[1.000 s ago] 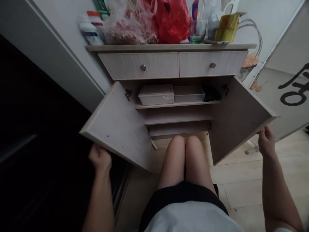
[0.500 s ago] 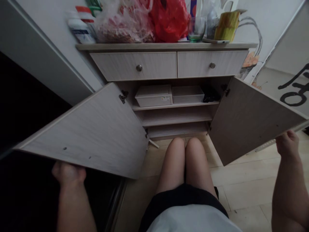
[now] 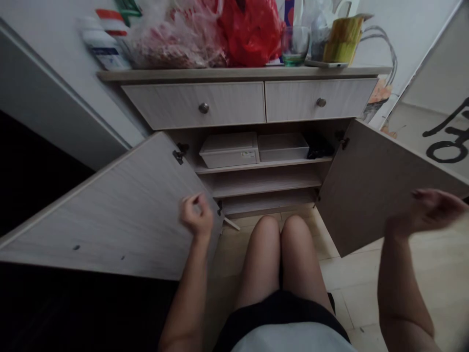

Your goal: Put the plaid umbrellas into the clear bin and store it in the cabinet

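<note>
well, the left hand (image 3: 196, 220) was loosely curled, gripping nothing, in front of the left door (image 3: 110, 215), while the blurred right hand (image 3: 427, 210) was open just beside the right door (image 3: 370, 190), off it. both doors stood wide. on the far shelf (image 3: 264, 167) sat two boxes (image 3: 229, 156); a red bag (image 3: 251, 34) topped the cabinet, above a tiled floor (image 3: 366, 274)

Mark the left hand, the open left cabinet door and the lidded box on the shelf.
Left hand (image 3: 196, 217): head view, back of the hand.
Left cabinet door (image 3: 110, 230): head view, inner face.
Lidded box (image 3: 227, 145): head view, lid.
</note>
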Demonstrator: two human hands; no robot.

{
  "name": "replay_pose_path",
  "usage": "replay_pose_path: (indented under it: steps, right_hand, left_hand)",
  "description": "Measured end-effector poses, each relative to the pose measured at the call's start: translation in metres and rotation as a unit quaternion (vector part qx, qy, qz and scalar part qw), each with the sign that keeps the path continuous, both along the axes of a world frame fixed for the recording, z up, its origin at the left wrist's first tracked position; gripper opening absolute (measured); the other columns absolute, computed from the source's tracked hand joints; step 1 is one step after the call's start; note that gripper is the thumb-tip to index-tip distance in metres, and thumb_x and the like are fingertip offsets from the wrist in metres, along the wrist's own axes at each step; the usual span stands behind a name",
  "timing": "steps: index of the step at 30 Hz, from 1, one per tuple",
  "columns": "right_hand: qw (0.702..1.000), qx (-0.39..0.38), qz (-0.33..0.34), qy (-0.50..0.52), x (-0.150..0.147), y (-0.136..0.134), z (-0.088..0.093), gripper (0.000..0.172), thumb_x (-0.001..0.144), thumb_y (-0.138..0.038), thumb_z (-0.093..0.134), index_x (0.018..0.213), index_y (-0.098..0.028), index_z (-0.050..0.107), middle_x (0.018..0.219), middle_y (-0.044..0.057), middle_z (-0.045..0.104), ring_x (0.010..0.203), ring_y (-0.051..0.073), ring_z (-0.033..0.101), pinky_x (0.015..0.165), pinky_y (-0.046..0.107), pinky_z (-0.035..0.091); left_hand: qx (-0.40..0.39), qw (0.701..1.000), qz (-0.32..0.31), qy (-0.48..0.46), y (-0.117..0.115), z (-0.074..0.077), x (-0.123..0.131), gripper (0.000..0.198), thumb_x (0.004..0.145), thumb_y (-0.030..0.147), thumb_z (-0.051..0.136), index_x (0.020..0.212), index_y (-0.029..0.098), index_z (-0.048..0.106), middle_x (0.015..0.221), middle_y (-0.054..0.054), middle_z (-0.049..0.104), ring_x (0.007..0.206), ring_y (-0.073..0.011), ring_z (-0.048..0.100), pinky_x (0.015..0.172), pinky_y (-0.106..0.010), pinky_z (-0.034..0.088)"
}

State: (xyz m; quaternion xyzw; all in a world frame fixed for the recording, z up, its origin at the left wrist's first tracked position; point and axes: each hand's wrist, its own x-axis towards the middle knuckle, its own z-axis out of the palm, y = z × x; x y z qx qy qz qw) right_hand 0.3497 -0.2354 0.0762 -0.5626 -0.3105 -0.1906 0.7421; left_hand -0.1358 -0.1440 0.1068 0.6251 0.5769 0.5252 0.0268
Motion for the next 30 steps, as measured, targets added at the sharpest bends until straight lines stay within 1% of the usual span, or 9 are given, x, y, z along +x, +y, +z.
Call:
replay_pose_path:
  steps: [2, 4, 6, 9, 12, 15, 17, 22, 30]
  right_hand:
    - [0.995, -0.007, 0.08, -0.054, -0.035, 0.039, 0.015, 0.04, 0.089, -0.065, 0.052, 0.095, -0.025, 0.057, 0.09, 0.009, 0.062, 0.083, 0.025, 0.064, 0.078, 0.045, 0.054]
    - [0.975, -0.091, 0.183, -0.084, -0.058, 0.088, 0.025, 0.036, 0.093, -0.054, 0.051, 0.096, -0.02, 0.062, 0.089, 0.009, 0.065, 0.082, 0.021, 0.064, 0.076, 0.037, 0.054]
    - [0.952, -0.176, 0.229, -0.102, -0.069, 0.142, 0.028, 0.03, 0.095, -0.044, 0.05, 0.098, -0.018, 0.065, 0.091, 0.01, 0.068, 0.083, 0.02, 0.065, 0.078, 0.035, 0.053]
    - [0.913, -0.311, 0.223, -0.14, -0.069, 0.214, 0.026, 0.026, 0.094, -0.029, 0.05, 0.103, -0.014, 0.07, 0.102, 0.014, 0.071, 0.095, 0.024, 0.066, 0.088, 0.036, 0.051]
    - [0.847, -0.441, 0.207, -0.215, -0.068, 0.26, 0.019, 0.03, 0.093, -0.024, 0.053, 0.115, -0.015, 0.072, 0.12, 0.017, 0.067, 0.108, 0.028, 0.063, 0.093, 0.036, 0.049]
    - [0.774, -0.52, 0.21, -0.294, -0.07, 0.283, 0.013, 0.034, 0.094, -0.024, 0.056, 0.124, -0.02, 0.07, 0.133, 0.014, 0.061, 0.112, 0.028, 0.062, 0.092, 0.034, 0.049]
    - [0.747, -0.544, 0.204, -0.323, -0.07, 0.291, 0.008, 0.035, 0.094, -0.024, 0.057, 0.126, -0.023, 0.07, 0.137, 0.013, 0.058, 0.112, 0.027, 0.062, 0.09, 0.033, 0.05]
    - [0.756, -0.545, 0.172, -0.32, -0.06, 0.302, -0.005, 0.037, 0.097, -0.027, 0.052, 0.13, -0.02, 0.068, 0.134, 0.016, 0.059, 0.106, 0.026, 0.065, 0.089, 0.033, 0.051]
    - [0.73, -0.557, 0.185, -0.35, -0.054, 0.313, -0.01, 0.035, 0.096, -0.016, 0.045, 0.119, -0.015, 0.073, 0.119, 0.017, 0.07, 0.106, 0.025, 0.066, 0.089, 0.031, 0.048]
  left_hand:
    - [0.0, 0.999, -0.026, 0.045, 0.045, 0.004, 0.034, 0.027, 0.094, 0.043, 0.053, 0.099, 0.023, 0.071, 0.098, -0.008, 0.074, 0.096, -0.0276, 0.067, 0.08, -0.04, 0.052]
    - [-0.018, 0.994, -0.033, 0.104, 0.088, 0.007, 0.071, 0.031, 0.097, 0.039, 0.048, 0.098, 0.02, 0.072, 0.101, -0.012, 0.073, 0.097, -0.0277, 0.067, 0.083, -0.04, 0.05]
    - [-0.06, 0.98, -0.039, 0.186, 0.126, 0.011, 0.106, 0.032, 0.098, 0.034, 0.047, 0.1, 0.016, 0.073, 0.105, -0.016, 0.072, 0.098, -0.0285, 0.066, 0.085, -0.039, 0.048]
    - [-0.116, 0.934, -0.074, 0.33, 0.172, 0.016, 0.142, 0.029, 0.097, 0.028, 0.05, 0.106, 0.013, 0.074, 0.114, -0.019, 0.07, 0.109, -0.0309, 0.062, 0.09, -0.04, 0.044]
    - [-0.12, 0.885, -0.107, 0.438, 0.202, 0.014, 0.154, 0.029, 0.095, 0.023, 0.051, 0.107, 0.009, 0.074, 0.119, -0.022, 0.068, 0.119, -0.0342, 0.057, 0.098, -0.044, 0.039]
    - [-0.117, 0.864, -0.127, 0.473, 0.222, 0.006, 0.15, 0.026, 0.093, 0.021, 0.055, 0.105, 0.01, 0.075, 0.114, -0.022, 0.071, 0.118, -0.0342, 0.057, 0.101, -0.046, 0.037]
    - [-0.119, 0.862, -0.133, 0.474, 0.231, -0.001, 0.144, 0.024, 0.09, 0.021, 0.058, 0.104, 0.011, 0.076, 0.109, -0.021, 0.073, 0.116, -0.0332, 0.059, 0.103, -0.047, 0.037]
    - [-0.118, 0.86, -0.135, 0.478, 0.245, -0.013, 0.13, 0.022, 0.087, 0.014, 0.058, 0.096, 0.013, 0.078, 0.102, -0.021, 0.075, 0.115, -0.0331, 0.061, 0.104, -0.049, 0.035]
    - [-0.115, 0.867, -0.16, 0.458, 0.265, -0.025, 0.118, 0.02, 0.085, 0.017, 0.058, 0.08, 0.015, 0.078, 0.082, -0.019, 0.074, 0.103, -0.0309, 0.062, 0.1, -0.049, 0.035]
